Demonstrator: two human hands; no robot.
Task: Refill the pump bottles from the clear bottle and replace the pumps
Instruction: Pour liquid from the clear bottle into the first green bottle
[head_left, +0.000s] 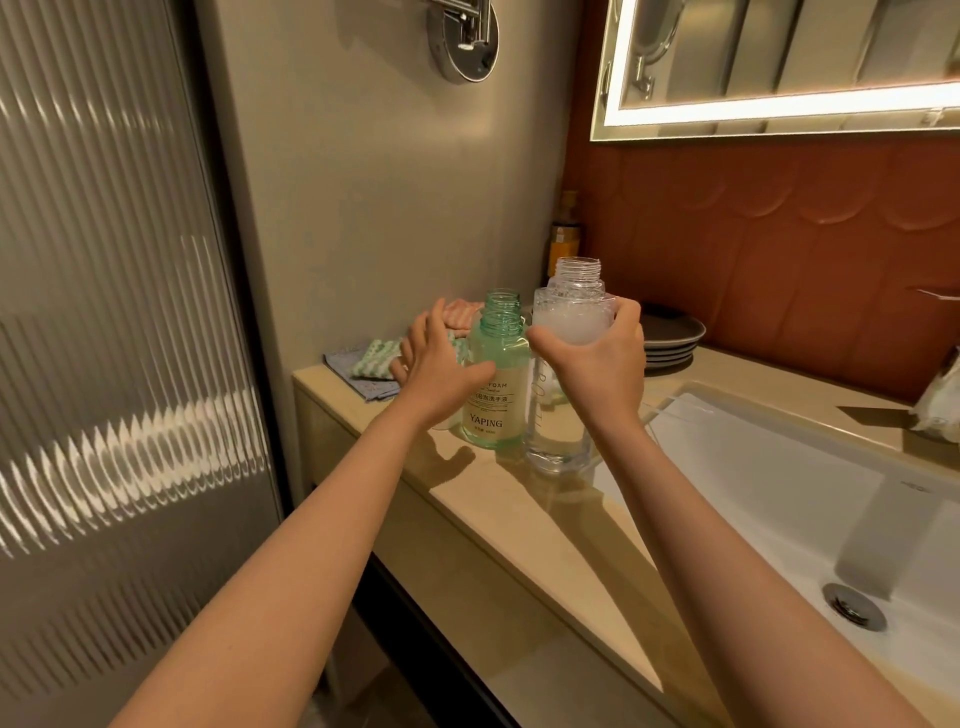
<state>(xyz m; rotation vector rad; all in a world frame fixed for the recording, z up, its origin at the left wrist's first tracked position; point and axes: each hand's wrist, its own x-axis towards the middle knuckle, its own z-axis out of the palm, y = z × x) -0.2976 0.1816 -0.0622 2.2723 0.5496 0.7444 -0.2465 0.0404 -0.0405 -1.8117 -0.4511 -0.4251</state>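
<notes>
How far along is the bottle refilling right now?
Done: the green bottle stands open-necked, pump off. In hand: the right hand grips the clear bottle, upright; the left hand is open beside the green one. Left: likely pouring, then refitting pumps, none in view.

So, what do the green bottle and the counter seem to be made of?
The green bottle looks like translucent tinted plastic: liquid shows through, and the neck has moulded threads. The counter looks like polished beige stone, perhaps an imitation: its glossy surface shows reflections.
</notes>
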